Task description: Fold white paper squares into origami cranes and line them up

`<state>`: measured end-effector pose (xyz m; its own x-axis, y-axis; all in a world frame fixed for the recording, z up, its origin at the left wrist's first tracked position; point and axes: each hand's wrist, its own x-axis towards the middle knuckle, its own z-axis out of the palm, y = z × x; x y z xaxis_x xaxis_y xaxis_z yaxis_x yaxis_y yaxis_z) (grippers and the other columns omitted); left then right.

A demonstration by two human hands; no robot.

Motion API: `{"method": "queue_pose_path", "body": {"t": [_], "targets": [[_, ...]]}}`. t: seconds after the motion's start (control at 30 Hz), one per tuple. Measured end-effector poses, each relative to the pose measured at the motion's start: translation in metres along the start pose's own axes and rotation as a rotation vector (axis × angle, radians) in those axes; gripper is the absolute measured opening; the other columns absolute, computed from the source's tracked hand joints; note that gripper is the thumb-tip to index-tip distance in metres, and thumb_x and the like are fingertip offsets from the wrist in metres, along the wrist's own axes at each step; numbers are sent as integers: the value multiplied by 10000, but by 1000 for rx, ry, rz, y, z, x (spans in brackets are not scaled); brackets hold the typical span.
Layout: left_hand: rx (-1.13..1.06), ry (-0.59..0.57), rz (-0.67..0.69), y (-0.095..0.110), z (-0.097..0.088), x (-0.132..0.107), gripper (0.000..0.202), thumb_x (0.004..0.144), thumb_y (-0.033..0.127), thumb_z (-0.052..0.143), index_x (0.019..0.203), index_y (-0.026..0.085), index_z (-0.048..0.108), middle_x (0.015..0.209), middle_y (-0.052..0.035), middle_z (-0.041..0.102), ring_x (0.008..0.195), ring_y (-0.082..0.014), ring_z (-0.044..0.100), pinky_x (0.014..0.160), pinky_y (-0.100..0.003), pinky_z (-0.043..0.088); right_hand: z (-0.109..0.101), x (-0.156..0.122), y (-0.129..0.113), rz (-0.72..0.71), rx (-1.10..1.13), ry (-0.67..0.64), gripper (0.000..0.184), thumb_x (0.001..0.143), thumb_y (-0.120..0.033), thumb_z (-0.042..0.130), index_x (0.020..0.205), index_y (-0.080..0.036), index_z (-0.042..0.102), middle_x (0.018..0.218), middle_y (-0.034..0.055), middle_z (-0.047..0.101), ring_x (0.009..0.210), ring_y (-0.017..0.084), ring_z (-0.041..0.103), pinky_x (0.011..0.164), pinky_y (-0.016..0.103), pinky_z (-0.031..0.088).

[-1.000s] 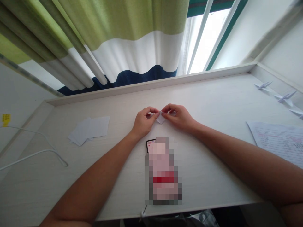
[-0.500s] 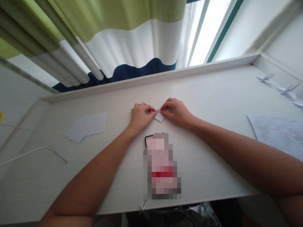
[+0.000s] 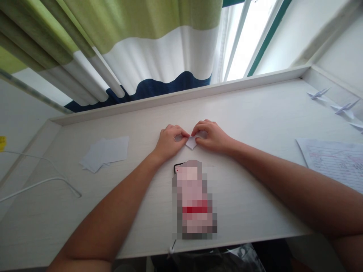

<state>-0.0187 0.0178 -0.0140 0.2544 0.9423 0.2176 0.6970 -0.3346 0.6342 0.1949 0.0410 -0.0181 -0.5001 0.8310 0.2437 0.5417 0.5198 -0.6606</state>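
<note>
A small piece of folded white paper point(image 3: 191, 142) sits on the desk between my hands, its lower corner pointing toward me. My left hand point(image 3: 171, 142) pinches its left side between fingertips and thumb. My right hand point(image 3: 211, 137) grips its right side, with the fingers curled over the top. My fingers hide most of the upper part of the fold. Both forearms rest low over the white wood-grain desk point(image 3: 249, 117).
A smartphone point(image 3: 193, 200), its screen pixelated, lies just below my hands. A stack of white paper squares point(image 3: 105, 153) lies to the left. Folded paper cranes point(image 3: 319, 93) stand at the right, near lined handwritten sheets point(image 3: 334, 160). A white cable point(image 3: 42, 182) runs along the left.
My right hand has closed in tighter over the paper, and the fold now shows less. The view has shifted only slightly.
</note>
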Motion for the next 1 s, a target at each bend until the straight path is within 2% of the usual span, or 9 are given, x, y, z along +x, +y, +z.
{"method": "queue_pose_path", "body": {"t": [0.23, 0.4, 0.53, 0.67, 0.77, 0.9, 1.0], "targets": [[-104, -50, 53, -6, -7, 1, 125, 893, 223, 686, 896, 261, 804, 961, -21, 811, 1035, -247, 670, 1003, -413, 511, -2, 0, 0, -17, -4, -55, 231, 817, -138, 641, 938, -251, 803, 1078, 64, 771, 1095, 305, 642, 1093, 501, 404], [-91, -106, 86, -5, -10, 1, 69, 854, 286, 778, 919, 269, 795, 1009, -15, 817, 1064, -254, 682, 1048, -451, 503, -3, 0, 0, -13, 12, -57, 208, 831, -138, 646, 909, -243, 808, 1073, 68, 784, 1098, 304, 649, 1088, 510, 400], [-88, -103, 183, -9, -9, 1, 14, 873, 269, 775, 875, 265, 788, 1028, -20, 816, 1070, -249, 693, 1060, -465, 506, -2, 1, 1, -8, 63, -40, 218, 784, -136, 648, 863, -251, 814, 1052, 57, 801, 1095, 302, 663, 1102, 517, 403], [-68, -95, 261, -13, -8, 1, 46, 887, 259, 771, 844, 256, 789, 1033, -32, 814, 1040, -246, 697, 1027, -458, 526, -4, 3, 3, 124, 231, 70, 275, 771, -121, 584, 857, -221, 825, 951, 55, 818, 964, 262, 712, 969, 425, 515], [-39, -109, 303, -13, -9, 2, 78, 909, 264, 756, 837, 250, 785, 1028, -34, 815, 1021, -240, 689, 1003, -448, 527, -4, 5, 3, 214, 294, 127, 260, 790, -123, 580, 845, -197, 823, 896, 54, 820, 847, 230, 714, 856, 376, 548], [30, -130, 347, -10, -12, 2, 126, 934, 260, 729, 820, 247, 779, 1028, -30, 816, 1024, -245, 663, 979, -449, 512, -1, 6, 3, 184, 267, 111, 195, 808, -137, 648, 864, -195, 826, 937, 66, 812, 857, 224, 715, 831, 362, 555], [46, -128, 346, -10, -12, 2, 137, 938, 265, 722, 814, 251, 779, 1019, -30, 811, 1028, -245, 649, 980, -444, 505, 2, 5, 5, 104, 197, 88, 123, 828, -177, 705, 820, -212, 822, 1001, 77, 791, 928, 237, 712, 902, 392, 549]]}}
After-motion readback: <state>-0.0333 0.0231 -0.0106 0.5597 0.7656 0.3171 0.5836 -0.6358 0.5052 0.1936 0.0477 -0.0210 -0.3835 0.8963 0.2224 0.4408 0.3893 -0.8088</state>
